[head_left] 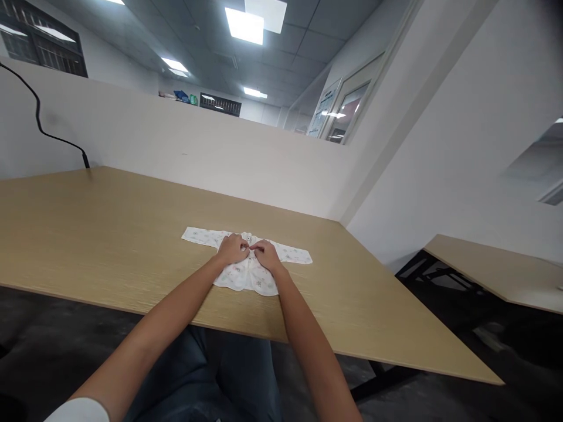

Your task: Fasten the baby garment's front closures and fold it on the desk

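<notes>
A small white baby shirt with a faint print lies spread on the table, both sleeves stretched out to the sides and its collar toward the far wall. My left hand rests on the upper chest, thumb and fingers pinched on the shirt's front. Close beside it, my right hand pinches the same front from the other side. The fingertips of both hands nearly meet at the middle line below the collar. What exactly lies between the fingertips is too small to make out.
The wooden table ends at a low white partition behind and a wall on the right. A black cable hangs down at the far left. Another table stands to the right. My legs are under the front edge.
</notes>
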Available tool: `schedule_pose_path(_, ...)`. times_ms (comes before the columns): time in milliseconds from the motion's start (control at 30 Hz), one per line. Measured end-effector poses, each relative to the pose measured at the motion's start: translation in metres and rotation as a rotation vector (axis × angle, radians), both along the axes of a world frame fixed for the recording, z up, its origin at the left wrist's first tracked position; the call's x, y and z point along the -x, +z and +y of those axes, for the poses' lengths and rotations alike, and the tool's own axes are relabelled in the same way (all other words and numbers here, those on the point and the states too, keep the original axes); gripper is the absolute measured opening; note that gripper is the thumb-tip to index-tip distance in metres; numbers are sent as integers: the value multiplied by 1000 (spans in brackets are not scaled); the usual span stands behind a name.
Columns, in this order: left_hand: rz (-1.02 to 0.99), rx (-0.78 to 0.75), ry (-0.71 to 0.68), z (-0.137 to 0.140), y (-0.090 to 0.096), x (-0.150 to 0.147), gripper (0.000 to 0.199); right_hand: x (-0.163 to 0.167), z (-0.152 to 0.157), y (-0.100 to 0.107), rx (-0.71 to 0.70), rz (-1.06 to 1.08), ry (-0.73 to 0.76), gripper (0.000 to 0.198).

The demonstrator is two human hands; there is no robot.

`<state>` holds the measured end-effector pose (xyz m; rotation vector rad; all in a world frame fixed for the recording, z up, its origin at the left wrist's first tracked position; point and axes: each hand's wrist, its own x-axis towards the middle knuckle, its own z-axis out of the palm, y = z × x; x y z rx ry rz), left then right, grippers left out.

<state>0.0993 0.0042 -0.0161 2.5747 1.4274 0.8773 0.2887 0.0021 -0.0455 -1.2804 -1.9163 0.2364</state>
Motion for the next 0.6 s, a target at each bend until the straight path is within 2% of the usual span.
schedule_pose_path(600,-76,46,-198,9,-6,8,25,2,0,2,72,60,-29,35)
